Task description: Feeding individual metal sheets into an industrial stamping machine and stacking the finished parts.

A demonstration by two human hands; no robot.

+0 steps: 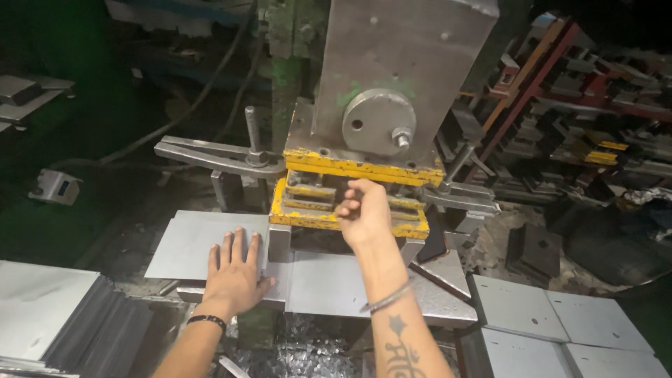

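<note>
Left hand point(234, 269) flat on steel sheet point(199, 241); right hand point(364, 210) at yellow die point(308, 203).

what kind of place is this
Likely a metal stamping workshop: a heavy press with a yellow die, flat steel sheets under the left hand, and racks of metal tooling behind.

The press die point(350, 203) at the centre is chipped yellow over grey steel, with dark gaps between its plates. Above it, at twelve o'clock, the ram block point(399, 63) is dull grey, smeared with green paint around its round grey disc point(378, 120). The metal sheet point(203, 241) at nine o'clock is plain matte grey. The left hand point(234, 269) wears a black band at the wrist; the right hand point(364, 213) carries a silver bangle and a dark tattoo on the forearm. At two o'clock, the racks point(560, 63) show red and orange. At four o'clock, the stacked plates point(560, 315) are pale grey with small dark dots.
</note>
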